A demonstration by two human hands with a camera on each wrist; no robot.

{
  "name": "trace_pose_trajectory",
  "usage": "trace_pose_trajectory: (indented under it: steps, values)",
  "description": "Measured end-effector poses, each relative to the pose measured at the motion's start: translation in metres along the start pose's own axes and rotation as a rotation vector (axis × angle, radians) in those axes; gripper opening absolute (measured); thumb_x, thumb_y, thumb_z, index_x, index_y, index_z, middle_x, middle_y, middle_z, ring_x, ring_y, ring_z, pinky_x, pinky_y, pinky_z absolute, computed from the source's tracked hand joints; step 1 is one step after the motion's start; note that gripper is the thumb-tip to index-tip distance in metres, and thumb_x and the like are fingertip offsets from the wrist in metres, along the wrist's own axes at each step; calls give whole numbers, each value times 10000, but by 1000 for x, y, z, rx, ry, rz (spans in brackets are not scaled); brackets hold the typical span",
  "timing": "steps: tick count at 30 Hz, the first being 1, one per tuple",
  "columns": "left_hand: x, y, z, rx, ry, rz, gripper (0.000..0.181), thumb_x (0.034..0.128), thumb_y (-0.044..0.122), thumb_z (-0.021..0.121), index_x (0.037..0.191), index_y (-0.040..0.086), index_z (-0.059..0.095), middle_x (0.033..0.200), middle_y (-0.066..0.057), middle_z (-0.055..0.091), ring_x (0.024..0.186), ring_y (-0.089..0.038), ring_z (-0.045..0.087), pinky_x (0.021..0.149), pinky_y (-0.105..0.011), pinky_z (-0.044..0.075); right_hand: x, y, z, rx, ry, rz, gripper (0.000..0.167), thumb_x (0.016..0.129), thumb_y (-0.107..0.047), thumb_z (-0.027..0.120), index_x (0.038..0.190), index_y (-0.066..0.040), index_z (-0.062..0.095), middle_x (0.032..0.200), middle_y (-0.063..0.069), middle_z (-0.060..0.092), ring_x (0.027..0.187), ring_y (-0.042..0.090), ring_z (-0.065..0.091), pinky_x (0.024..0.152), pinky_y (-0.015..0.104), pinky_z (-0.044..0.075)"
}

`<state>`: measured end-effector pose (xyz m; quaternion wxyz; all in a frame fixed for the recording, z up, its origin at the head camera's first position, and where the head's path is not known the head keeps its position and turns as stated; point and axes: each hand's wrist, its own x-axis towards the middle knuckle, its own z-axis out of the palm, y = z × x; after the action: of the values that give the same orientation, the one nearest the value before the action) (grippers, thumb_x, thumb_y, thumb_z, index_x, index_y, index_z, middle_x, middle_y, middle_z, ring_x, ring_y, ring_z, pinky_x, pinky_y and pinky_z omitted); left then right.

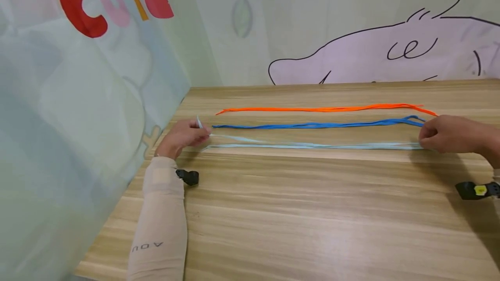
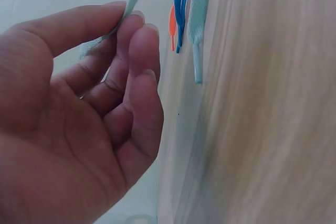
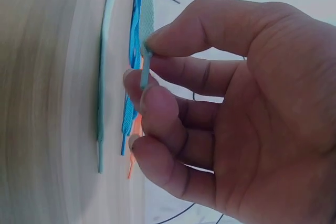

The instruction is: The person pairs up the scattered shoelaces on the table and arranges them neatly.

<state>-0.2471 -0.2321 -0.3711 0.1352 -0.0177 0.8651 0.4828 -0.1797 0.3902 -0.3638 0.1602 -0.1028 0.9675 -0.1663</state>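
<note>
Several flat shoelaces stretch left to right across the table. A light green shoelace (image 1: 254, 141) runs between both hands. Near its left end, my left hand (image 1: 186, 134) pinches it between thumb and forefinger, as the left wrist view shows. My right hand (image 1: 453, 134) pinches its other end by the tip (image 3: 145, 74). Just in front lies another light green shoelace (image 1: 269, 146), its plastic tip (image 2: 197, 64) free on the table. Behind these lie blue shoelaces (image 1: 281, 126), and farther back orange shoelaces (image 1: 297, 109); neither colour is held.
The wooden table (image 1: 304, 211) meets a printed cloth (image 1: 218, 34) along its back edge. Another cloth wall (image 1: 70, 112) borders its left side. Each wrist carries a small black camera (image 1: 188, 177) close above the tabletop.
</note>
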Motion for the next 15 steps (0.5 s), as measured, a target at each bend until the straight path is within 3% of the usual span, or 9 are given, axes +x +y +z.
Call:
trace_pose_trajectory:
  steps: [5, 15]
  values:
    - [-2, -3, -1, 35, 3, -13, 283, 970, 186, 657, 1161, -19, 623, 987, -37, 683, 899, -161, 621, 832, -285, 522, 1, -4, 0, 0, -13, -28, 106, 956, -76, 579, 864, -54, 625, 701, -1, 494, 633, 165, 478, 604, 323, 385]
    - [-3, -6, -2, 40, 18, -18, 270, 957, 225, 681, 1097, 5, 607, 1018, -84, 659, 903, -201, 614, 802, -317, 522, 1, 5, 1, 6, -14, -5, 104, 946, -67, 588, 872, -21, 644, 734, 19, 520, 645, 198, 493, 590, 344, 406]
